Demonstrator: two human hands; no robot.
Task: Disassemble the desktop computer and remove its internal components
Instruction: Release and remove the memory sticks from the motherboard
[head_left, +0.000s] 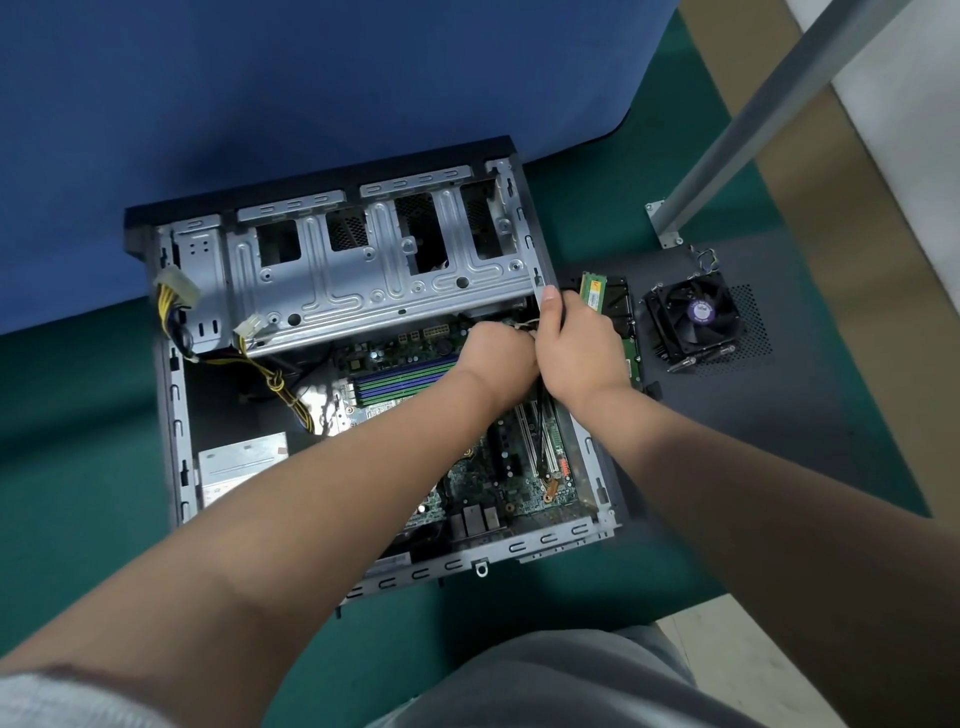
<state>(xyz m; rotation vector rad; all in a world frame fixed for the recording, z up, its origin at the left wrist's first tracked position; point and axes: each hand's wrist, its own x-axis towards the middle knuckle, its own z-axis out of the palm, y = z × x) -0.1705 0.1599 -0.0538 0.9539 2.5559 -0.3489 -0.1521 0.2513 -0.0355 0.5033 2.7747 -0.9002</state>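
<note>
An open desktop case (179, 415) lies flat on green cloth, its silver drive cage (374, 265) at the far side. The green motherboard (483, 478) fills the right half, with blue and green memory slots (405, 379). Both hands meet at the case's far right corner. My left hand (493, 358) is curled around thin wires by the motherboard's far edge. My right hand (576, 343) grips the case's right wall near the drive cage, thumb up against the metal. What the fingertips hold is hidden.
Yellow and black power cables (270, 379) with white plugs trail over the case's left half, near the silver power supply (239, 462). To the right, a black side panel (779, 415) carries a cooler fan (693, 314) and a memory stick (592, 291). A metal post (753, 130) stands behind.
</note>
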